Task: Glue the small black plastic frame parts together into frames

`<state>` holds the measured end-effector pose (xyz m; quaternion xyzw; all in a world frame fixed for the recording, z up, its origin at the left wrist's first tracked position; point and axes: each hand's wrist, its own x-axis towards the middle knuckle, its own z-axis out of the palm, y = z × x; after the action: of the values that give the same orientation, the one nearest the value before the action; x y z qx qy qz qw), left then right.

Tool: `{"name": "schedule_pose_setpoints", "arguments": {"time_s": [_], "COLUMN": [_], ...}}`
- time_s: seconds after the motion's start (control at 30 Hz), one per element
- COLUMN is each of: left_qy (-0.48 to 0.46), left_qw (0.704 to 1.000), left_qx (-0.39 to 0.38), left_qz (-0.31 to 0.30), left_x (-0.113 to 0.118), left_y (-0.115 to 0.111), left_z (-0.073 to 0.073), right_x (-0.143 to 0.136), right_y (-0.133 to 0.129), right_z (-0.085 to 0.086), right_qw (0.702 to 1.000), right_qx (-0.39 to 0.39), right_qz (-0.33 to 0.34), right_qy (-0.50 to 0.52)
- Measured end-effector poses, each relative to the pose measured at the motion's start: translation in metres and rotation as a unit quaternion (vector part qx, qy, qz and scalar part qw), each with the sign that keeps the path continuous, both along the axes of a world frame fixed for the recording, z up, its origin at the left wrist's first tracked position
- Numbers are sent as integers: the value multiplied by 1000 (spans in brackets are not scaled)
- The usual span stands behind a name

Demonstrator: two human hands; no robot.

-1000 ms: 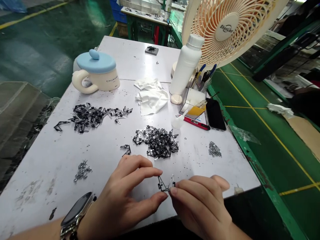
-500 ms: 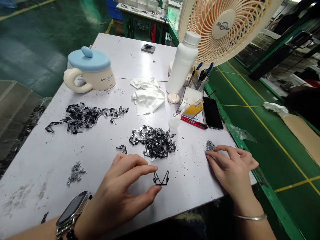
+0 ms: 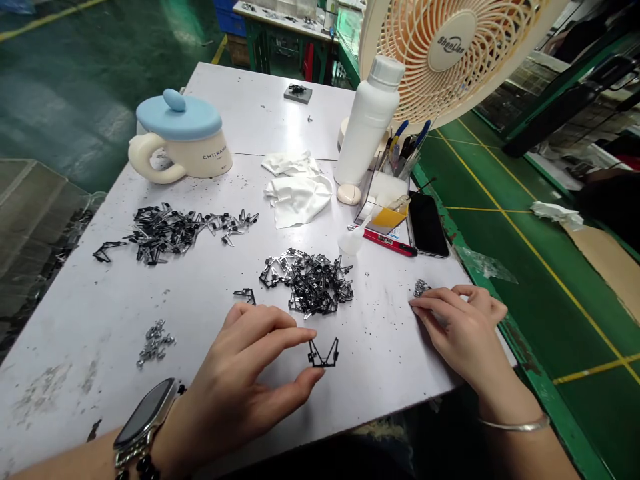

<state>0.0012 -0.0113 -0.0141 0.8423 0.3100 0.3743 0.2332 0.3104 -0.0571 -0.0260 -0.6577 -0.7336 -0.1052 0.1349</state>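
Observation:
Between thumb and index finger, my left hand [image 3: 255, 373] pinches a small black angular frame piece [image 3: 325, 355] just above the white tabletop. A watch is on that wrist. My right hand [image 3: 463, 327] is at the table's right side, fingertips together beside a small heap of silver metal parts [image 3: 421, 288]; whatever its fingertips hold is too small to make out. Beyond my left hand lies a pile of similar black frame pieces [image 3: 315, 283], with one loose black frame [image 3: 246, 295] to its left.
Another pile of black parts [image 3: 167, 233] and a scatter of silver pieces [image 3: 156, 343] lie at left. Farther back stand a lidded mug [image 3: 200, 157], white cloths [image 3: 300, 197], a white bottle [image 3: 367, 127], a tool holder [image 3: 383, 200], a phone [image 3: 427, 225] and a large fan [image 3: 450, 53].
My right hand has shifted slightly left, its fingers now drawn in just below the silver heap. My left hand still holds the black frame piece in nearly the same place.

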Motion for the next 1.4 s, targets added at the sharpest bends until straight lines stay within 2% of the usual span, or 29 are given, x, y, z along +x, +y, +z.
{"name": "schedule_pose_setpoints", "arguments": {"time_s": [0.1,0.27,0.57,0.8,1.03,1.13,1.23,1.3,1.4], "left_qy": [1,8,-5,-16,21,29,39,52,61], "left_qw": [1000,1000,1000,999,996,994,991,989,987], "left_qx": [-1,7,15,23,70,97,118,123,133], "left_qz": [2,-8,2,25,41,51,58,60,64], "left_x": [-1,-1,0,1,2,1,0,-1,-1], "left_y": [1,1,0,-1,-2,-3,-5,-6,-6], "left_z": [2,3,0,1,8,9,10,10,11], "right_x": [-4,-4,-14,-14,-55,-79,-97,-104,-109], "right_y": [-4,-9,-2,2,-13,-15,-15,-15,-15], "right_z": [4,9,12,11,21,25,28,29,28], "right_qw": [999,998,996,994,973,945,914,906,905], "right_qx": [-8,28,-19,-32,-34,-31,11,34,28], "right_qz": [28,26,91,106,131,156,163,155,147], "right_qy": [16,46,3,11,186,287,372,393,398]}}
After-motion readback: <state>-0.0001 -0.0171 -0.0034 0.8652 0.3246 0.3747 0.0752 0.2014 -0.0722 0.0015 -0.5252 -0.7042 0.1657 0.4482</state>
